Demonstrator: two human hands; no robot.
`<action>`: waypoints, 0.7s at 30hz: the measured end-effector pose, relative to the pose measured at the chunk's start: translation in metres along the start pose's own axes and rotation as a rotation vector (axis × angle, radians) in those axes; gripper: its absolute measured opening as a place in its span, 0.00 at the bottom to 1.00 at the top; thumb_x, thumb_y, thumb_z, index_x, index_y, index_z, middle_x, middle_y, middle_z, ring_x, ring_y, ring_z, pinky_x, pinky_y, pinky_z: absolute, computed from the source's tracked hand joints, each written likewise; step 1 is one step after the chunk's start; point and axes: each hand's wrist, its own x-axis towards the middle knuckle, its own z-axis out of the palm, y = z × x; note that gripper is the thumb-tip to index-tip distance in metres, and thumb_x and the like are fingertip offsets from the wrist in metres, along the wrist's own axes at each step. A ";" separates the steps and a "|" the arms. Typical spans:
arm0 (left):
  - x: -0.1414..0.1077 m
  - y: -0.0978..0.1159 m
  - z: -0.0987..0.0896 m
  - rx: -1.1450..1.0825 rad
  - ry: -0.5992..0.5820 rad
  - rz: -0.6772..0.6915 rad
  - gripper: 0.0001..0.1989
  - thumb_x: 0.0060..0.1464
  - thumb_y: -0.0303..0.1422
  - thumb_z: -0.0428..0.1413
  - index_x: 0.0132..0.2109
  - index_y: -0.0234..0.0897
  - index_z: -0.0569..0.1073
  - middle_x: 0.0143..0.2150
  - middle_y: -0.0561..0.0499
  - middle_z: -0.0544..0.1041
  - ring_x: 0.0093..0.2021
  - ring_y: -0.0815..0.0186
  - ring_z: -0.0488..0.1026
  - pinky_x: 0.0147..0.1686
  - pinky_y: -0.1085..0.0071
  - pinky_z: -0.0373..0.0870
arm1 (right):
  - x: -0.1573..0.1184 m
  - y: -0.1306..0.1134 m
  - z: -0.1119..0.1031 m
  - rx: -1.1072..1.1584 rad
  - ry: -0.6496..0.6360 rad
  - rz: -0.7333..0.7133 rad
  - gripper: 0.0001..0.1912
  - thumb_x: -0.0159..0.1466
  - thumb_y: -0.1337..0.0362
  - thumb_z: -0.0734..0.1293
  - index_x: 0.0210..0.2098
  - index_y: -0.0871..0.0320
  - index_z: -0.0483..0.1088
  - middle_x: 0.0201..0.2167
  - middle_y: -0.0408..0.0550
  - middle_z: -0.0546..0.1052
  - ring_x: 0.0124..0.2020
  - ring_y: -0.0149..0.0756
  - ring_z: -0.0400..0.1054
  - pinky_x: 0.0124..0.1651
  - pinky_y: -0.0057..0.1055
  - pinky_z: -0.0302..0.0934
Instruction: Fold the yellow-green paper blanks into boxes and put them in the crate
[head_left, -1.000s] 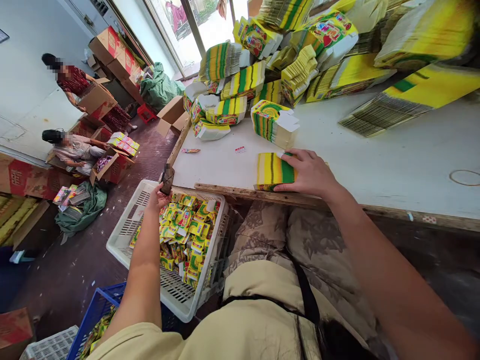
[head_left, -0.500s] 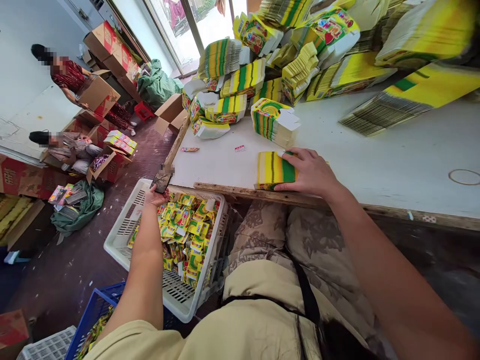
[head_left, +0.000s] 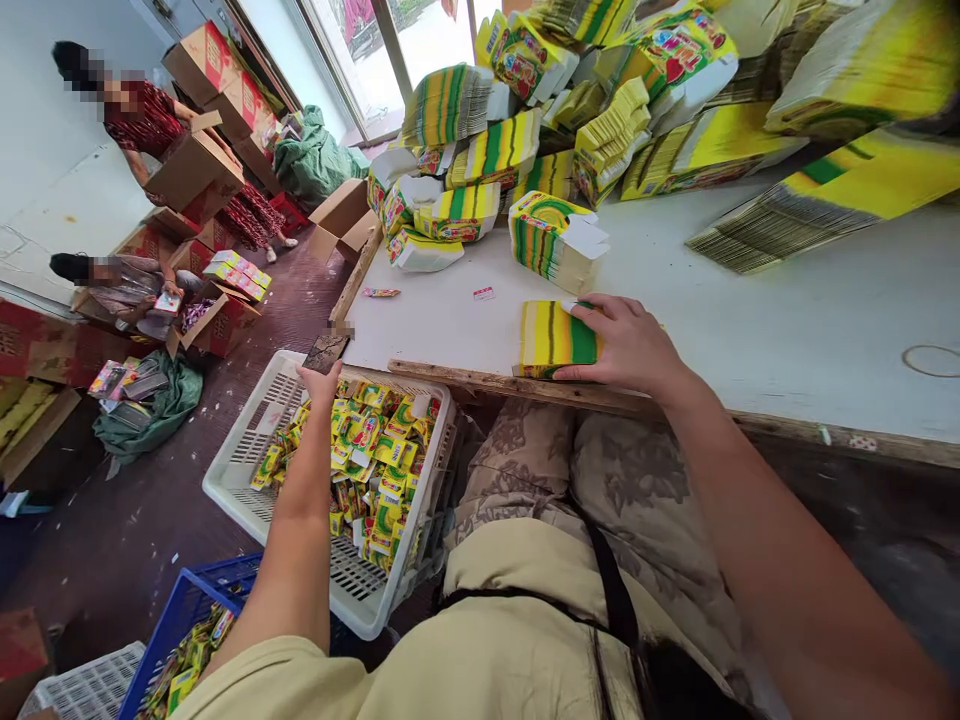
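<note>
My left hand point(head_left: 321, 380) reaches over the white crate point(head_left: 247, 440) and grips a dark flat phone-like object point(head_left: 326, 350) by the table's left corner. Many small yellow boxes point(head_left: 375, 450) fill much of that crate. At the table's front edge my right hand point(head_left: 626, 342) is closed round the right end of a stack of flat yellow and green cartons point(head_left: 551, 335). Another carton bundle point(head_left: 559, 240) stands just behind it on the white table point(head_left: 450, 320).
Carton bundles point(head_left: 480, 150) are heaped at the table's back. A blue crate point(head_left: 180, 610) sits lower left. Two people are at the far left, one standing with a cardboard box point(head_left: 195, 175), one seated. A wooden strip point(head_left: 465, 378) edges the table.
My left hand has shifted slightly upward, the dark object still in it. My right hand stays on the stack. The standing person's box sits higher and more to the left.
</note>
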 end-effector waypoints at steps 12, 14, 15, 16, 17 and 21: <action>-0.007 0.003 -0.012 0.312 0.075 0.187 0.37 0.46 0.44 0.67 0.57 0.29 0.66 0.57 0.28 0.69 0.64 0.40 0.62 0.63 0.48 0.59 | 0.000 -0.002 -0.001 0.018 0.002 0.005 0.51 0.51 0.29 0.66 0.64 0.55 0.64 0.60 0.60 0.68 0.59 0.67 0.62 0.59 0.60 0.59; -0.008 0.003 -0.014 0.338 0.072 0.205 0.36 0.46 0.45 0.66 0.57 0.29 0.67 0.57 0.29 0.70 0.63 0.40 0.64 0.63 0.49 0.59 | 0.001 -0.001 -0.001 0.013 -0.003 0.008 0.52 0.50 0.29 0.66 0.65 0.53 0.63 0.61 0.59 0.68 0.59 0.66 0.62 0.58 0.60 0.59; -0.007 0.003 -0.014 0.351 0.069 0.211 0.36 0.46 0.45 0.66 0.57 0.30 0.67 0.56 0.29 0.71 0.62 0.40 0.65 0.62 0.49 0.59 | 0.001 0.000 0.000 0.011 -0.006 0.010 0.52 0.50 0.29 0.66 0.65 0.52 0.62 0.61 0.59 0.68 0.59 0.66 0.61 0.58 0.60 0.59; -0.007 0.003 -0.015 0.363 0.063 0.216 0.35 0.45 0.46 0.65 0.56 0.30 0.68 0.55 0.30 0.72 0.61 0.40 0.66 0.62 0.49 0.59 | 0.001 0.000 0.000 0.011 -0.006 0.012 0.52 0.50 0.29 0.66 0.66 0.51 0.62 0.62 0.58 0.68 0.60 0.66 0.61 0.58 0.60 0.59; -0.007 0.003 -0.014 0.375 0.053 0.218 0.34 0.45 0.47 0.65 0.55 0.31 0.69 0.54 0.30 0.73 0.60 0.40 0.67 0.61 0.49 0.60 | 0.001 0.000 0.000 0.011 -0.007 0.015 0.52 0.50 0.29 0.66 0.66 0.51 0.62 0.62 0.58 0.68 0.60 0.66 0.61 0.58 0.60 0.59; -0.007 0.005 -0.009 0.411 0.030 0.207 0.32 0.46 0.50 0.64 0.51 0.31 0.71 0.49 0.30 0.77 0.56 0.39 0.72 0.58 0.50 0.63 | 0.001 0.000 0.000 0.012 -0.005 0.021 0.52 0.49 0.28 0.66 0.65 0.51 0.63 0.61 0.58 0.68 0.59 0.66 0.62 0.57 0.59 0.60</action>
